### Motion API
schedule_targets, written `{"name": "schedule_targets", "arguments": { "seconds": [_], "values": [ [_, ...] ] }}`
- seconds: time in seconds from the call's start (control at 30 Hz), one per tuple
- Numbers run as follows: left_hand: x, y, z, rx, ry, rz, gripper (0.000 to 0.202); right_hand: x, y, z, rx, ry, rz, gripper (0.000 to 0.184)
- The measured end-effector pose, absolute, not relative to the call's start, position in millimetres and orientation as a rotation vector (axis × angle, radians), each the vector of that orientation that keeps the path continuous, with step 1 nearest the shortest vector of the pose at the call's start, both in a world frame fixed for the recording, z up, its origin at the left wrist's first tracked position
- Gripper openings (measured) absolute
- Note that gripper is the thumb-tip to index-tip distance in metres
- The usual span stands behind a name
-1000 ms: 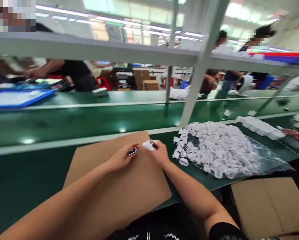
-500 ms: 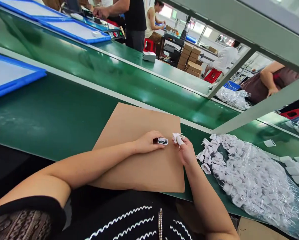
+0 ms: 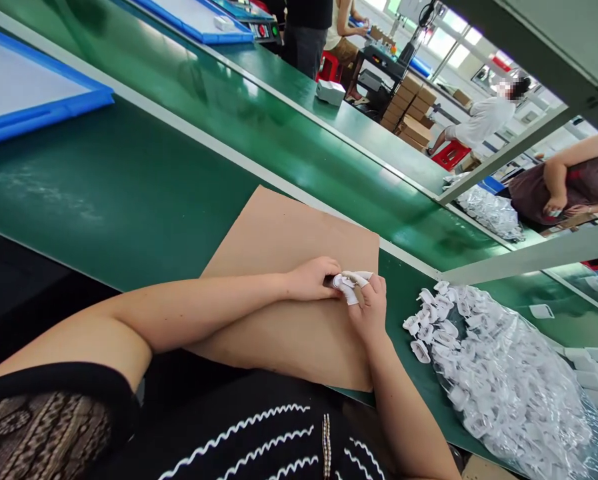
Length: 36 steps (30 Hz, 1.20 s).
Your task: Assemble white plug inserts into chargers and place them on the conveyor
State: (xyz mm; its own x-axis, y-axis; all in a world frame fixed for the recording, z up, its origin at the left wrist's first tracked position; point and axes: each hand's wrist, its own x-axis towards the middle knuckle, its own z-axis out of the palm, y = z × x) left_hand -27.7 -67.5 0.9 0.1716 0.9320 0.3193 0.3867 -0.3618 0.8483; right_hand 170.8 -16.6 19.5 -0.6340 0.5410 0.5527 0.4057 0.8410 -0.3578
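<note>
My left hand (image 3: pixel 315 279) is closed around a small white oval plastic housing (image 3: pixel 336 283), mostly hidden by the fingers. My right hand (image 3: pixel 371 312), with white covers on its fingertips, pinches a small white plastic end piece (image 3: pixel 347 280) against the housing's open end. Whether the piece sits inside the opening cannot be made out. Both hands are above a sheet of brown cardboard (image 3: pixel 289 233) on the green bench (image 3: pixel 143 180). To the right, many similar white plastic pieces (image 3: pixel 519 373) lie in and around a clear plastic bag.
A blue-edged white tray (image 3: pixel 43 120) is at the left. White housings (image 3: pixel 591 377) stand at the far right, with a single white part (image 3: pixel 542 311) behind the bag. A metal frame post (image 3: pixel 509 263) rises at the back right. Co-workers sit and stand beyond the bench.
My right hand has moved left, bringing the white end piece to the housing in my left hand. The housing's open end, visible before, is now mostly covered. The camera view has shifted and tilted.
</note>
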Motion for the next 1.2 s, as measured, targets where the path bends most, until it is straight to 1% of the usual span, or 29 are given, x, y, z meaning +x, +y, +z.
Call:
{"name": "schedule_targets", "arguments": {
  "seconds": [0.13, 0.27, 0.33, 0.43, 0.6, 0.77, 0.9, 1.03, 1.1, 1.2],
  "values": [
    [-25.6, -68.5, -1.1, 1.804, 1.276, 1.161, 0.015, 169.9, -16.8, 21.9, -0.699, -2.380, 0.278, 0.020],
    [-29.4, -65.7, -1.5, 1.793, 1.272, 1.171, 0.016, 167.1, -10.9, 29.8, -0.737, -2.432, 0.224, 0.015],
    [-29.6, -65.3, 1.1, 1.805, 1.259, 1.161, 0.018, 165.3, -8.3, 34.0, -0.758, -2.471, 0.207, 0.012],
    [-22.7, -71.3, 6.3, 1.779, 1.283, 1.090, 0.023, 165.7, -13.5, 36.2, -0.839, -2.521, 0.266, 0.010],
    [-26.7, -73.1, -6.7, 1.660, 1.455, 0.942, 0.037, 163.0, -23.1, 20.3, -1.000, -2.503, 0.355, 0.014],
    [-39.3, -60.7, -27.5, 1.740, 1.513, 0.955, 0.031, 158.8, -30.9, 7.9, -1.099, -2.353, 0.377, 0.022],
    [-37.7, -65.5, -34.5, 1.773, 1.533, 0.995, 0.030, 155.5, -33.4, -0.9, -1.105, -2.309, 0.359, 0.024],
    [-36.4, -72.0, -28.7, 1.705, 1.511, 1.039, 0.047, 151.6, -25.9, -11.0, -1.059, -2.286, 0.312, 0.032],
    [-38.3, -74.1, -24.5, 1.697, 1.504, 1.032, 0.054, 150.5, -22.8, -14.3, -1.049, -2.289, 0.293, 0.033],
    [-43.4, -74.9, -24.3, 1.723, 1.560, 1.016, 0.053, 150.7, -20.5, -16.8, -1.053, -2.293, 0.320, 0.034]
  ]
}}
